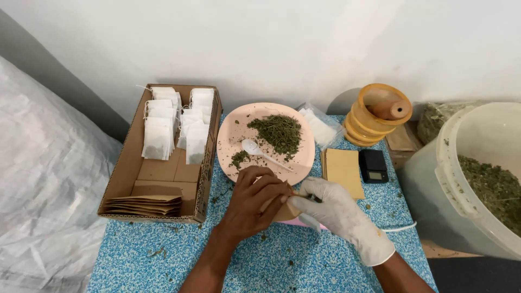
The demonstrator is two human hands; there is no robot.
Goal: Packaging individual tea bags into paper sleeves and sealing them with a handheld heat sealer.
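Observation:
My bare left hand [255, 201] and my right hand [336, 214] in a white glove meet over a small brown paper pouch [286, 210], and both grip it just in front of a pink plate [228, 142]. The plate holds a heap of dried green herb [279, 132] and a white plastic spoon [258, 150] lying across it. The pouch is mostly hidden by my fingers.
A cardboard box [122, 179] at left holds white filter bags [160, 130] and brown pouches [145, 205]. A stack of brown envelopes [344, 171], a small black scale [373, 165], orange nested rings [377, 115] and a large white bucket of herb [488, 184] stand at right.

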